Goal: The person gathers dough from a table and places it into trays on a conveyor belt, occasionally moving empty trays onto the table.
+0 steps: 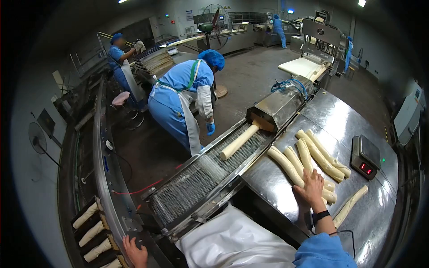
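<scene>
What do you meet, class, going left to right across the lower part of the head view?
Dough in trays → left hand → mesh belt → right hand on dough rolls → lone roll → scale.

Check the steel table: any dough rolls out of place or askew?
One dough roll lies alone near the table edge, below the scale, angled away from the grouped rolls under the right hand. Left hand rests on the conveyor rail. Nothing spilled.

Six dough logs (313, 154) on table; one on belt (239, 142); one scale (365, 157).
</scene>
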Available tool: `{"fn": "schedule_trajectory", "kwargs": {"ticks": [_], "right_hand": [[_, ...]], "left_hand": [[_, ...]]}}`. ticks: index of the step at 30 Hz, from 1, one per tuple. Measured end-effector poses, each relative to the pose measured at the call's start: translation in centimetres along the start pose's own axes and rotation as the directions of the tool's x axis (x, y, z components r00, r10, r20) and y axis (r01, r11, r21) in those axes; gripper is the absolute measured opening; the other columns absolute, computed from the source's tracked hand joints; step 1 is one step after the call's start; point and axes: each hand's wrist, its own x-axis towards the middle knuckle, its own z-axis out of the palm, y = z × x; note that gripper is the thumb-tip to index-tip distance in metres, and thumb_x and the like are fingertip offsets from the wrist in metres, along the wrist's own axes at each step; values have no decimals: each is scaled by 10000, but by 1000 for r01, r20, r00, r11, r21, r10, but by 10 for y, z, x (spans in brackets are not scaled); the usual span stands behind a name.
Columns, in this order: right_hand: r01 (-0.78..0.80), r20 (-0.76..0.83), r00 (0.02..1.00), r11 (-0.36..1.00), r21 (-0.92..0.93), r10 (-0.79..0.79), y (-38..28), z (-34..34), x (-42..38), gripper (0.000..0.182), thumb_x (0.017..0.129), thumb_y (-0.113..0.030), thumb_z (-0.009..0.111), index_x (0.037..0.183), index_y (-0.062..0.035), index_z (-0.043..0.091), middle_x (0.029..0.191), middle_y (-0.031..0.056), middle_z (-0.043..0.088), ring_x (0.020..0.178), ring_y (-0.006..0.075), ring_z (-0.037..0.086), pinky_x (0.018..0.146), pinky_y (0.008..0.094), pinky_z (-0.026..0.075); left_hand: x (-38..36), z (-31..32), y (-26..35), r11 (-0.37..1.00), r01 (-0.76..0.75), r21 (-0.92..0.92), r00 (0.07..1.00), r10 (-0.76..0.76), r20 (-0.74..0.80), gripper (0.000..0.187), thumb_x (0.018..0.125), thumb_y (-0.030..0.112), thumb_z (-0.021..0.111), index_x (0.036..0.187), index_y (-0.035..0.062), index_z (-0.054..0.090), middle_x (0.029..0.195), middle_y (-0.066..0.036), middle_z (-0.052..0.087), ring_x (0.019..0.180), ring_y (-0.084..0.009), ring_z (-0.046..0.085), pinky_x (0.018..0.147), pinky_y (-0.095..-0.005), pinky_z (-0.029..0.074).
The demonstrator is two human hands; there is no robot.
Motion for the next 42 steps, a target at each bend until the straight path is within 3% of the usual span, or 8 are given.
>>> {"fn": "schedule_trajectory", "kwargs": {"ticks": [6, 19, 23, 25, 27, 29, 35, 42], "right_hand": [[277, -190, 949, 953, 126, -251, -14, -9, -25, 467, 771, -258, 743, 1200, -109, 634, 1131, 158, 551, 1107, 362, 494, 962, 469, 422], [-113, 57, 993, 956, 272, 101, 56, 11, 77, 441, 733, -143, 662, 1173, -161, 639, 1021, 173, 620, 1011, 374, 607, 878, 453, 498], [15, 243, 965, 943, 334, -101, 112, 31, 107, 387, 739, -163, 667, 1121, -115, 638, 850, 225, 640, 866, 395, 643, 802, 451, 526], [-39, -54, 997, 988, 152, 48, 105, 9, 103, 449, 775, -216, 679, 1205, -98, 628, 1010, 227, 663, 970, 385, 634, 867, 432, 511], [-117, 8, 993, 987, 111, 116, 103, -14, 95, 536, 812, -302, 668, 1267, -32, 585, 1211, 231, 613, 1126, 383, 572, 999, 448, 433], [-81, -163, 982, 992, 91, 96, 128, 24, 85, 606, 831, -363, 646, 1290, 17, 540, 1318, 223, 538, 1233, 385, 488, 1074, 493, 335], [-277, 98, 958, 959, 60, 270, 100, 7, 71, 754, 844, -471, 611, 1382, 25, 426, 1352, 235, 503, 1255, 390, 464, 1065, 508, 322], [-182, 185, 970, 976, 117, 159, 72, -1, 25, 919, 810, -505, 637, 1477, 34, 307, 1479, 328, 324, 1378, 469, 295, 1155, 547, 173]], "left_hand": [[1, 0, 2, 1000, 2, 17, 1000, -3, 30, 423, 733, 11, 637, 1149, -27, 572, 1448, -208, 415, 1444, -385, 252, 1184, -490, 255], [-1, -14, 14, 982, -180, 58, 977, 185, -104, 497, 784, 200, 685, 1232, 0, 600, 1285, -252, 567, 1236, -419, 486, 1083, -482, 368], [6, 4, 23, 991, 99, -94, 988, -109, -113, 466, 763, 64, 677, 1212, -16, 579, 1307, -224, 536, 1234, -419, 486, 1081, -467, 372], [22, 35, 20, 920, 314, -234, 941, -334, -49, 457, 736, -19, 655, 1185, -13, 569, 1372, -198, 482, 1288, -414, 449, 1112, -462, 350], [33, 70, 13, 703, 169, -691, 979, -202, 34, 493, 730, 5, 680, 1214, -10, 588, 1358, -221, 510, 1291, -384, 472, 1094, -457, 376], [37, 39, 95, 899, 53, -434, 999, -49, 21, 531, 728, -19, 681, 1249, 1, 580, 1297, -203, 563, 1219, -371, 538, 1061, -428, 413], [93, 67, 224, 794, -378, -476, 916, 395, -68, 521, 775, 78, 676, 1277, -4, 564, 1333, -233, 553, 1233, -384, 534, 1065, -424, 420], [131, 83, 291, 910, -339, -238, 896, 389, 214, 574, 831, 300, 676, 1325, 37, 550, 1187, -220, 642, 1094, -405, 612, 972, -464, 475]]}}
